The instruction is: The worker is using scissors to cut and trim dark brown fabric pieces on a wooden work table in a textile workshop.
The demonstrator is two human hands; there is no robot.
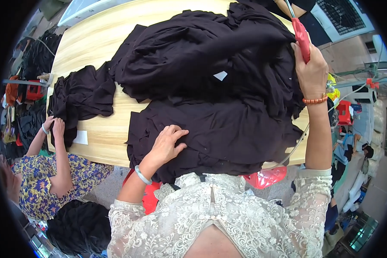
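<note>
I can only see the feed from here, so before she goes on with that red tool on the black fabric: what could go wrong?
1. The left hand lies flat on the black fabric stack; if the red-handled tool in the right hand travels that way, fingers may be at risk.
2. The tool's hose hangs off the table edge and could snag.

- A small white label point(220, 75), four-sided and a little slanted, lies on the top of the big pile of black cloth point(210, 86).
- A white rectangular paper slip point(80, 137) lies flat on the wooden table point(90, 38), near its front left edge, just beside the smaller black cloth heap point(79, 96).
</note>
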